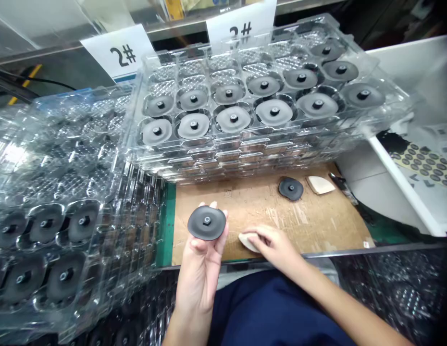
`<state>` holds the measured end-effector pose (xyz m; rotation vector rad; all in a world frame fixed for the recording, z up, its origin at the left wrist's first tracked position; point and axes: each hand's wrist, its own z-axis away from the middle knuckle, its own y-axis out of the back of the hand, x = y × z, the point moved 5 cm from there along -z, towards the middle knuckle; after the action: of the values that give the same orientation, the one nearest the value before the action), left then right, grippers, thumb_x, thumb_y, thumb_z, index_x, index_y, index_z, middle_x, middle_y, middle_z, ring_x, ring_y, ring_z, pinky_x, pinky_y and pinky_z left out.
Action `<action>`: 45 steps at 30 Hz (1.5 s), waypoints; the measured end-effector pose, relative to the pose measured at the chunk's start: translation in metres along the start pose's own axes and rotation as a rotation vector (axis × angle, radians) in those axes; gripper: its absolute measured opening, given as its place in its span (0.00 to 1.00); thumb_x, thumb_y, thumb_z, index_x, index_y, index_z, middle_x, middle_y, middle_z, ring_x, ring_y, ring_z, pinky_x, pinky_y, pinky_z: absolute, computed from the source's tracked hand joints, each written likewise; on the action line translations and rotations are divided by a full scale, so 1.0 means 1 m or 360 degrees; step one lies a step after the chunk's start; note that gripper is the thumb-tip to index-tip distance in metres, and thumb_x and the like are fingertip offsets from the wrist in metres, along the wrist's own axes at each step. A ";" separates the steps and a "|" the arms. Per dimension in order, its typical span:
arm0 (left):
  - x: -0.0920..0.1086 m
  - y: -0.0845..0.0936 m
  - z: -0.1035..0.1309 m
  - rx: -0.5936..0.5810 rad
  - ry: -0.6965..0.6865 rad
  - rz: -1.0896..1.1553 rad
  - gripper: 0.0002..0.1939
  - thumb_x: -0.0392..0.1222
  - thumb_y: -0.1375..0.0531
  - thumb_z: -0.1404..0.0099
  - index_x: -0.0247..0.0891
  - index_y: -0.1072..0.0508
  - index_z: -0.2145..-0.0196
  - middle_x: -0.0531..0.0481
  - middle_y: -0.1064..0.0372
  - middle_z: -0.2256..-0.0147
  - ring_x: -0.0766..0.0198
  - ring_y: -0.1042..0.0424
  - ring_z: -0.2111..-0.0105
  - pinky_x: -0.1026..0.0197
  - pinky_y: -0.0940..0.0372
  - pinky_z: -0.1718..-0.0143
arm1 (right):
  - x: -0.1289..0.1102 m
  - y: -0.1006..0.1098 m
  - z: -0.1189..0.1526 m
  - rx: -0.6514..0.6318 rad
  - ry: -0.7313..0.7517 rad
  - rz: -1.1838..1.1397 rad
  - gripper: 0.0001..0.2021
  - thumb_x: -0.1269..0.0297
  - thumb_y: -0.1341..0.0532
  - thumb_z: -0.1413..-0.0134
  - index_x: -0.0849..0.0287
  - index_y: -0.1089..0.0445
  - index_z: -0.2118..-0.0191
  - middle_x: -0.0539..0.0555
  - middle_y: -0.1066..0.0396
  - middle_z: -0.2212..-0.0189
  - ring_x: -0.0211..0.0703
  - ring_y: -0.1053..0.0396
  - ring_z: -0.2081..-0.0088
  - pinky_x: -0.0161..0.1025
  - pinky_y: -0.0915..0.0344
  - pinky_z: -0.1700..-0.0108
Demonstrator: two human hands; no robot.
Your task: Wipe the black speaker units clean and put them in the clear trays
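Note:
A dark, rounded disc (206, 224) with a small metal-centred hub rests face up in my left hand (204, 259), whose fingers hold it by the rim above the cardboard. To its right, my right hand (277, 245) has its fingers closed on a cream-coloured pad (249, 241) near the front edge of the cardboard sheet (230, 199). Another dark disc (291, 188) lies on the cardboard farther back, beside a second cream pad (320, 185).
Stacked clear trays (223, 139) holding similar discs stand behind the cardboard. More disc-filled trays (61, 192) rise at the left. A white-edged bin (403, 185) and a sheet of oval stickers (425, 163) are at the right. Two paper signs (118, 53) stand behind.

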<state>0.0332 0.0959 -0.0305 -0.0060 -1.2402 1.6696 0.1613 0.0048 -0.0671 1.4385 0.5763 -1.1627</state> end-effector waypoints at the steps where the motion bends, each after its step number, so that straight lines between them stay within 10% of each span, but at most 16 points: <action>1: -0.001 -0.001 0.001 0.0013 -0.0017 -0.0036 0.23 0.47 0.38 0.48 0.43 0.30 0.53 0.50 0.31 0.50 0.55 0.35 0.49 0.62 0.38 0.48 | -0.011 0.007 -0.002 0.0021 0.0010 -0.0018 0.09 0.68 0.45 0.43 0.56 0.29 0.60 0.52 0.26 0.64 0.41 0.29 0.62 0.38 0.34 0.60; 10: -0.007 -0.007 0.020 -0.0033 -0.0116 -0.0210 0.31 0.38 0.33 0.52 0.47 0.33 0.49 0.50 0.28 0.54 0.60 0.30 0.54 0.66 0.33 0.56 | -0.130 0.038 -0.010 -0.0167 0.0828 0.0213 0.11 0.75 0.46 0.44 0.61 0.30 0.58 0.53 0.30 0.70 0.40 0.36 0.67 0.36 0.39 0.64; 15: 0.004 -0.010 0.020 -0.0035 -0.0191 -0.0243 0.30 0.35 0.32 0.54 0.46 0.31 0.52 0.51 0.28 0.55 0.60 0.29 0.56 0.67 0.32 0.58 | -0.121 0.035 -0.008 -0.0058 0.0855 0.0111 0.09 0.74 0.47 0.43 0.63 0.31 0.61 0.54 0.31 0.70 0.39 0.38 0.69 0.36 0.40 0.65; 19: 0.018 -0.014 0.017 -0.0057 -0.0244 -0.0275 0.28 0.36 0.32 0.53 0.47 0.31 0.53 0.53 0.28 0.55 0.57 0.28 0.56 0.65 0.33 0.55 | -0.092 0.027 0.004 -0.0559 0.0472 0.0008 0.08 0.72 0.46 0.41 0.59 0.30 0.64 0.49 0.31 0.73 0.35 0.35 0.70 0.31 0.39 0.66; 23: 0.014 -0.024 0.016 -0.0139 -0.0213 -0.0316 0.31 0.41 0.31 0.56 0.46 0.31 0.52 0.50 0.28 0.54 0.55 0.29 0.55 0.63 0.34 0.53 | -0.096 0.054 0.007 -0.0166 0.0342 -0.0087 0.08 0.73 0.46 0.41 0.57 0.31 0.61 0.49 0.30 0.69 0.34 0.33 0.67 0.29 0.39 0.64; 28: 0.002 -0.024 0.017 -0.0072 -0.0135 -0.0334 0.30 0.40 0.33 0.52 0.44 0.33 0.50 0.49 0.29 0.54 0.58 0.28 0.56 0.65 0.33 0.55 | -0.130 0.056 -0.002 0.0094 0.0869 0.0014 0.10 0.76 0.45 0.45 0.62 0.30 0.59 0.53 0.30 0.69 0.38 0.35 0.69 0.34 0.39 0.64; 34: 0.001 -0.007 0.007 0.0049 -0.0164 -0.0165 0.26 0.45 0.35 0.50 0.42 0.31 0.52 0.48 0.29 0.52 0.54 0.31 0.52 0.61 0.36 0.50 | -0.060 0.022 0.002 -0.0501 0.0090 -0.0261 0.08 0.70 0.45 0.42 0.58 0.28 0.66 0.49 0.28 0.71 0.35 0.32 0.68 0.31 0.38 0.65; 39: -0.005 -0.010 0.003 0.0015 -0.0103 -0.0134 0.26 0.44 0.35 0.50 0.39 0.31 0.52 0.46 0.30 0.52 0.52 0.32 0.51 0.58 0.37 0.49 | -0.017 0.018 0.016 -0.0282 -0.0243 -0.0273 0.10 0.62 0.46 0.41 0.57 0.27 0.63 0.53 0.27 0.66 0.41 0.31 0.64 0.36 0.37 0.63; 45: -0.012 -0.017 0.007 -0.0040 -0.0025 -0.0197 0.28 0.46 0.35 0.50 0.41 0.32 0.51 0.45 0.30 0.52 0.53 0.31 0.52 0.59 0.35 0.51 | -0.064 0.048 0.005 0.0108 -0.0023 -0.0270 0.08 0.66 0.45 0.41 0.53 0.30 0.59 0.50 0.28 0.60 0.40 0.32 0.58 0.34 0.36 0.58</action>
<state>0.0469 0.0818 -0.0207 0.0672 -1.2484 1.5500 0.1762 0.0049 0.0118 1.4592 0.6645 -1.3355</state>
